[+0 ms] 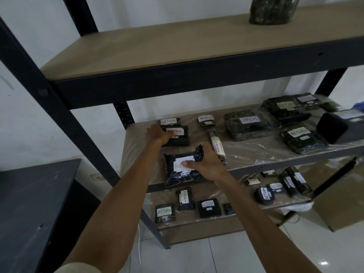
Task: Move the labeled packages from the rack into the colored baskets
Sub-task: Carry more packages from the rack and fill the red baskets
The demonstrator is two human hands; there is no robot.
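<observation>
Two black packages are being held on the middle shelf (246,152) of the dark rack (177,85). The back package (178,137) has pink letters on its white label. It is gripped at its left end by the left hand (157,134), with the fingers curled round its edge. The front package (177,174) is laid at the front of the shelf and hangs a little over the edge. It is gripped by the right hand (206,164). The thumb is pressed on the white label, and the fingers are curled round the right side, where a corner of the wrap is bent up. The two packages are near each other but apart.

The middle shelf is covered with clear plastic. More black packages are laid on it. A small package marked RETURN (168,121) is just behind the back package. A long thin package (217,148) is just beside the right hand. A big flat package (250,126) is further right, with others past it. A black box (332,129) is set near the right end.

More labeled packages are seen on the lower shelf (193,220), such as a square package marked RETURN (165,212). A dark wrapped bundle (271,10) is stood on the top shelf (157,46). A dark cabinet (29,203) is seen at the left. A cardboard box (340,203) is set on the white floor (197,257) at the right.
</observation>
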